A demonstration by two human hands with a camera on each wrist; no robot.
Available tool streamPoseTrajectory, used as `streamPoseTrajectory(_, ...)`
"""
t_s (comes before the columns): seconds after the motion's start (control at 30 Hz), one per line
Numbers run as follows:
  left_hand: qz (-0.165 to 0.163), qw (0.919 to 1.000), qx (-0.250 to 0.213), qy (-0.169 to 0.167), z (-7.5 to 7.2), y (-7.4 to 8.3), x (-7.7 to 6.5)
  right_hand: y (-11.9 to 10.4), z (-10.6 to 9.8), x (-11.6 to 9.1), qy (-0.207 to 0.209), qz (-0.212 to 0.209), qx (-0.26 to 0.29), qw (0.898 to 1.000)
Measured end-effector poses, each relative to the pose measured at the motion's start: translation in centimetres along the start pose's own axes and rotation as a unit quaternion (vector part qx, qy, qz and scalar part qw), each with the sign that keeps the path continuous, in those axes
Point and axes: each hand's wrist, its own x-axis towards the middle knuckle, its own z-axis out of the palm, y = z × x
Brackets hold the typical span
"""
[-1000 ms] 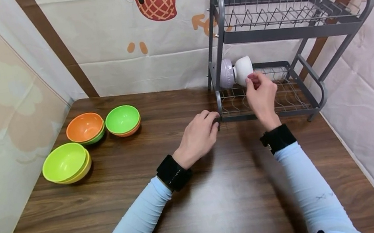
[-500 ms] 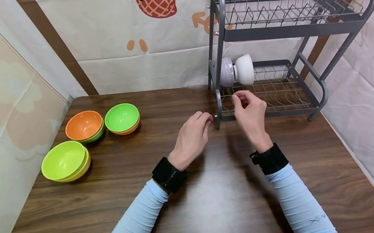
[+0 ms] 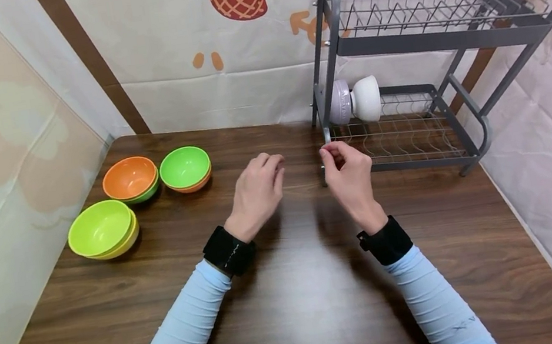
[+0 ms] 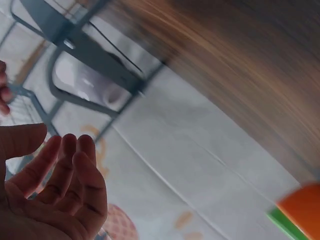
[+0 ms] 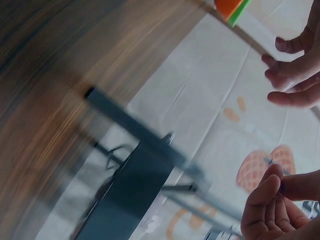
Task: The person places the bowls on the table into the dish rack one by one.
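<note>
My left hand (image 3: 257, 195) hovers over the table, fingers loosely bent with nothing in them; the left wrist view shows its thumb apart from the fingers. Near the dish rack's front left leg, my right hand (image 3: 351, 181) is raised, fingers curved and thumb near the fingertips, holding nothing. On the lower shelf of the grey dish rack (image 3: 444, 43), a white bowl (image 3: 366, 99) and a lavender bowl (image 3: 340, 103) stand on their sides at the left end. Both hands are apart from these bowls.
At the table's left are stacked bowls: an orange bowl (image 3: 129, 178) on a green one, a green bowl (image 3: 185, 166) on an orange one, and a lime bowl (image 3: 100, 228) on a yellow one. Printed cloth walls (image 3: 181, 109) border the wooden table (image 3: 293, 288).
The right hand has left the white bowl and moved left and toward me, out of the rack. The left hand has drawn away leftward from the rack's front left leg.
</note>
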Motion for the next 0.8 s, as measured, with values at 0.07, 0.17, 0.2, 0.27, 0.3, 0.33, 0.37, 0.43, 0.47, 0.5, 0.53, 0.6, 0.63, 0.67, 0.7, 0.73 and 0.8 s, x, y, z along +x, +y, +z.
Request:
streamPoseTrajectory(0.07, -0.011, 0.9997, 0.019, 0.011, -0.5, -1.1, -0.1, -0.5, 0.7, -0.1, -0.009, -0.018, 0.001, 1.0)
streamPoseTrajectory(0.17, -0.032, 0.9983, 0.04, 0.026, -1.3, -2.9, -0.3, -1.3, 1.9, -0.4, -0.025, -0.043, 0.009, 0.999)
streamPoseTrajectory(0.2, -0.04, 0.9977, 0.045, 0.031, -1.6, -3.5, -0.4, -1.6, 2.3, -0.4, -0.033, -0.052, 0.013, 0.998)
streamPoseTrajectory(0.27, -0.057, 0.9961, 0.055, 0.039, -2.1, -4.7, -0.6, -2.2, 3.1, -0.6, -0.049, -0.068, 0.021, 0.996)
streamPoseTrajectory(0.3, -0.066, 0.9953, 0.057, 0.043, -2.4, -5.2, -0.8, -2.5, 3.6, -0.7, -0.057, -0.076, 0.024, 0.995)
streamPoseTrajectory(0.33, -0.075, 0.9944, 0.059, 0.044, -2.7, -5.8, -0.9, -2.9, 4.0, -0.8, -0.066, -0.083, 0.027, 0.994)
streamPoseTrajectory(0.37, -0.084, 0.9935, 0.062, 0.045, -3.0, -6.2, -1.1, -3.2, 4.4, -0.9, -0.076, -0.089, 0.028, 0.993)
streamPoseTrajectory(0.43, -0.099, 0.9917, 0.069, 0.045, -3.5, -7.1, -1.4, -3.9, 5.2, -1.2, -0.094, -0.1, 0.03, 0.99)
streamPoseTrajectory(0.47, -0.105, 0.9907, 0.074, 0.044, -3.7, -7.5, -1.6, -4.2, 5.6, -1.3, -0.102, -0.106, 0.028, 0.989)
streamPoseTrajectory(0.5, -0.11, 0.9898, 0.079, 0.045, -3.9, -7.9, -1.8, -4.4, 6.0, -1.5, -0.111, -0.11, 0.028, 0.987)
streamPoseTrajectory(0.53, -0.114, 0.9889, 0.085, 0.044, -4.0, -8.2, -2.0, -4.7, 6.3, -1.6, -0.12, -0.114, 0.028, 0.986)
streamPoseTrajectory(0.6, -0.122, 0.987, 0.094, 0.046, -4.3, -8.9, -2.5, -5.2, 7.0, -2.0, -0.135, -0.124, 0.025, 0.983)
streamPoseTrajectory(0.63, -0.126, 0.9861, 0.098, 0.047, -4.4, -9.3, -2.6, -5.4, 7.4, -2.1, -0.142, -0.128, 0.024, 0.981)
streamPoseTrajectory(0.67, -0.13, 0.9853, 0.101, 0.047, -4.5, -9.6, -2.7, -5.6, 7.6, -2.3, -0.149, -0.131, 0.023, 0.98)
streamPoseTrajectory(0.7, -0.135, 0.9843, 0.104, 0.047, -4.5, -9.9, -2.9, -5.7, 7.9, -2.4, -0.156, -0.134, 0.022, 0.978)
streamPoseTrajectory(0.73, -0.14, 0.9833, 0.108, 0.044, -4.6, -10.2, -3.0, -5.8, 8.1, -2.5, -0.161, -0.137, 0.02, 0.977)
streamPoseTrajectory(0.8, -0.151, 0.9812, 0.114, 0.04, -4.7, -10.8, -3.2, -6.1, 8.6, -2.7, -0.17, -0.142, 0.015, 0.975)
